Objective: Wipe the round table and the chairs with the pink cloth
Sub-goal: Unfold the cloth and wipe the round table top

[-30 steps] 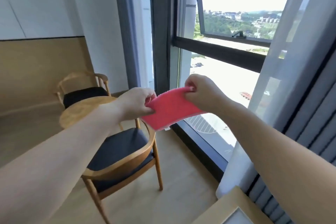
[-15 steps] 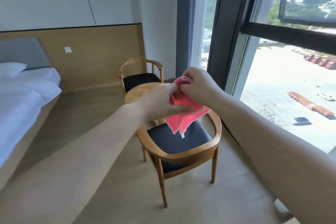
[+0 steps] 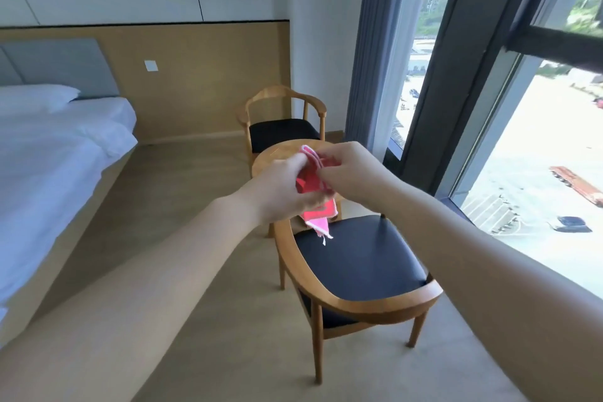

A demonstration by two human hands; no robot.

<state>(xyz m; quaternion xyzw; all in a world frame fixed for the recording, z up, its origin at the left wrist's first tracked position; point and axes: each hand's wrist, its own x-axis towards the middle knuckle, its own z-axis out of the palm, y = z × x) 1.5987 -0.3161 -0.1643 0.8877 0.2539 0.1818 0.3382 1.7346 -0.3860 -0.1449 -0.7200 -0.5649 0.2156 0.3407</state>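
**Q:** What are both hands doing with the cloth?

**A:** I am holding the pink cloth (image 3: 315, 196) in mid-air between both hands. My left hand (image 3: 280, 189) is gripping it from the near-left side, fingers curled round the bunched lower part. My right hand (image 3: 349, 170) is pinching the upper edge from the right. I judge I am folding it into a pad, since a loose cloth wipes poorly. A pale corner with a thread is hanging below the grip.

**Q:** Where is the furniture relative to that grip?

**A:** The round table (image 3: 277, 153) is lying just beyond and below my hands, mostly hidden behind them. The near chair (image 3: 359, 258) is sitting directly under the grip, its dark seat toward me. The far chair (image 3: 284, 121) is standing beyond the table, well apart from the cloth. Nothing is touching the cloth but my fingers.

**Q:** Stage of the task?

**A:** My judgement: preparation only. The cloth is off every surface, so I am not wiping yet.

**Q:** Next move, risk?

**A:** Probably lowering the folded pad onto the table top, one hand pressing flat. The dangling corner may be unfolding if my pinch is loosening. How many layers are folded, I cannot tell.

**Q:** Anything else noted?

**A:** A bed (image 3: 49, 153) is lying far left of the grip; a window (image 3: 535, 153) is running along the right.
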